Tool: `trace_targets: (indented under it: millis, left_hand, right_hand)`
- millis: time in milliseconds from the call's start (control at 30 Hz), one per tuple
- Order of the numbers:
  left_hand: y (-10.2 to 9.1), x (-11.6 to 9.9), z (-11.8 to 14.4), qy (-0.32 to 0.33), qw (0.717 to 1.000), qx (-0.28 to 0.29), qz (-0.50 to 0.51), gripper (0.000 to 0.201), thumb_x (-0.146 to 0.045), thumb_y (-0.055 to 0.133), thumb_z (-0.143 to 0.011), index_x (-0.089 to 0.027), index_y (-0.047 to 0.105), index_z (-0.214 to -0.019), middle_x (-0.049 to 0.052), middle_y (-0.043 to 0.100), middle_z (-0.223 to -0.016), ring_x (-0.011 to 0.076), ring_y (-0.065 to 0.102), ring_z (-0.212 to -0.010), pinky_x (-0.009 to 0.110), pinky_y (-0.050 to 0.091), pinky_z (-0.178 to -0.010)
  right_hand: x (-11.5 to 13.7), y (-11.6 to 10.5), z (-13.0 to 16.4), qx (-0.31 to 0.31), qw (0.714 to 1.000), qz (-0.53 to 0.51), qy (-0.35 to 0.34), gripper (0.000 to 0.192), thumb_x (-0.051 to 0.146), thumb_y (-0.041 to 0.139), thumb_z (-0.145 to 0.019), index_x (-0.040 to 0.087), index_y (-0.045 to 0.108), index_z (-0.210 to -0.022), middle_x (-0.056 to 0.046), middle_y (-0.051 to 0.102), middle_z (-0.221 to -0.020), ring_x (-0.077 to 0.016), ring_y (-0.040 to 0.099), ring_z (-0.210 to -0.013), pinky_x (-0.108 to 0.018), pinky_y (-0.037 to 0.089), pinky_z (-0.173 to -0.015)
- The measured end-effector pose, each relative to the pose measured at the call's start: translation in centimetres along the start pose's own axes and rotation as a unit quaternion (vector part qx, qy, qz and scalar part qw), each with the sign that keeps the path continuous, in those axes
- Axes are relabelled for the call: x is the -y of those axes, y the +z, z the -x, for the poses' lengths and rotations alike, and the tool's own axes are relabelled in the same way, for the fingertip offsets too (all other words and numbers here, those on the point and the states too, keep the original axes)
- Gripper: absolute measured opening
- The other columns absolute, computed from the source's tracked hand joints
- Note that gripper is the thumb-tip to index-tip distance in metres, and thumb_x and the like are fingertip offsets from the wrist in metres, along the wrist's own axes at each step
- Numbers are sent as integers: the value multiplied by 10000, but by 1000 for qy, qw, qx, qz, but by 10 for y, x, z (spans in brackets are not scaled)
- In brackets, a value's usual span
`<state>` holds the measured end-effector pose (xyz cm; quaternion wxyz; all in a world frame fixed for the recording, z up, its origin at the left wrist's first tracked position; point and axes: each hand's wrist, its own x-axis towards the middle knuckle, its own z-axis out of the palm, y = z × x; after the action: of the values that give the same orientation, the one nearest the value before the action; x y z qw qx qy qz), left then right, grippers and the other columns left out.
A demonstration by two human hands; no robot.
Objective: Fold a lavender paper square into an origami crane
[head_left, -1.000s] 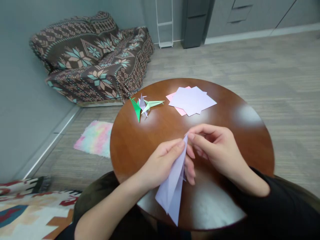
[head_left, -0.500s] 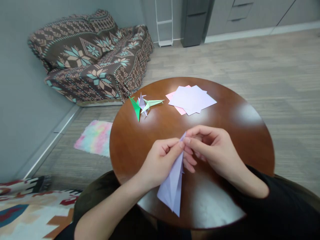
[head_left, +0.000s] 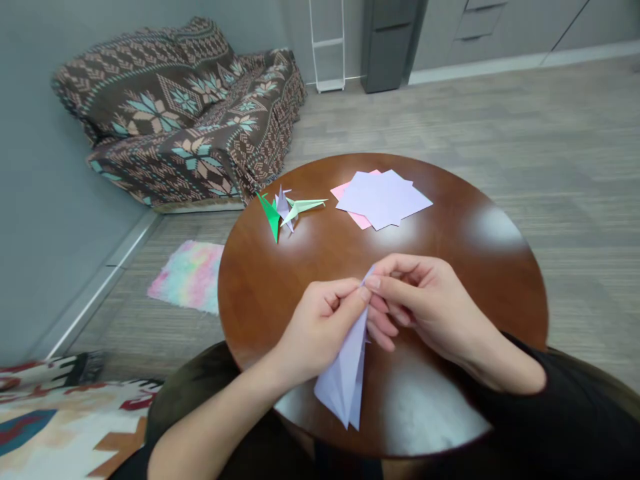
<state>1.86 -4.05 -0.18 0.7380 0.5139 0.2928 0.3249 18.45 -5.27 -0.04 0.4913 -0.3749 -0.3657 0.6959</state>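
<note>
A long, narrow, pale lilac folded paper piece is being held above the near half of the round, glossy brown wooden table, its upper tip pinched and its lower point hanging over the table's near edge. The left hand is being kept closed on the upper part of the piece, thumb and forefinger pressed together at the tip; the right hand is being closed on the same tip from the other side, forefinger and thumb meeting the left hand's, the remaining fingers curled loosely beneath. Both grips are judged to be fine pinches and nothing else is being held. Risk, judged: the thin tip is being loaded by two opposed pinches, so it could be torn or crumpled if the hands are drawn apart unevenly. A crease could be set off-line if the layers slip between the fingertips, since the layers there are hidden by the fingers. The unsupported lower point could be bent against the table edge if the hands are lowered. Toward the far-left side of the table, small folded paper figures in green, pale green and lilac are lying together; toward the far side, a loose stack of lilac and pink square paper sheets is lying flat, well apart from the hands.
</note>
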Motion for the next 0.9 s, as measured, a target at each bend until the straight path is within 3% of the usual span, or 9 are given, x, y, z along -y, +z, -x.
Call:
trace_targets:
  millis: [167, 367, 600, 733, 900]
  left_hand:
    - [2, -2, 1, 1, 1000, 1, -4, 329, -324, 591, -1020, -113, 724, -806, 45, 741, -643, 137, 725, -592, 215, 569, -651]
    - [5, -1, 3, 6, 1000, -5, -23, 294, -330, 605, -1012, -113, 724, -854, 48, 758, -686, 144, 736, -609, 224, 574, -655]
    - [4, -2, 2, -18, 1000, -4, -10, 310, -376, 616, -1001, -122, 703, -845, 58, 768, -711, 164, 744, -602, 253, 588, -651]
    - [5, -2, 3, -33, 999, -11, -14, 321, -389, 610, -1002, -123, 692, -841, 77, 782, -759, 167, 747, -606, 250, 573, -639]
    - [6, -2, 7, -70, 997, -16, 20, 318, -392, 621, -993, -122, 676, -835, 73, 766, -722, 167, 747, -606, 244, 577, -633]
  right_hand:
    - [1, 2, 1, 0, 1000, 8, -9, 166, 164, 838, -806, 158, 678, -764, 43, 624, -455, -84, 570, -347, -144, 321, -354]
    - [-2, 5, 2, 2, 1000, -17, -12, 233, 254, 852, -796, 162, 649, -727, 51, 589, -434, -106, 536, -320, -202, 426, -340]
    - [-1, 7, 5, -20, 1000, -21, -2, 246, 280, 864, -777, 162, 661, -707, 62, 565, -466, -106, 533, -333, -219, 439, -325]
    - [-1, 6, 5, -35, 999, 1, -4, 216, 291, 857, -786, 158, 697, -727, 58, 556, -463, -92, 495, -339, -211, 392, -326]
    - [1, -4, 2, -107, 991, 54, -54, 156, 268, 831, -835, 157, 748, -764, 74, 491, -427, -39, 379, -386, -176, 283, -391]
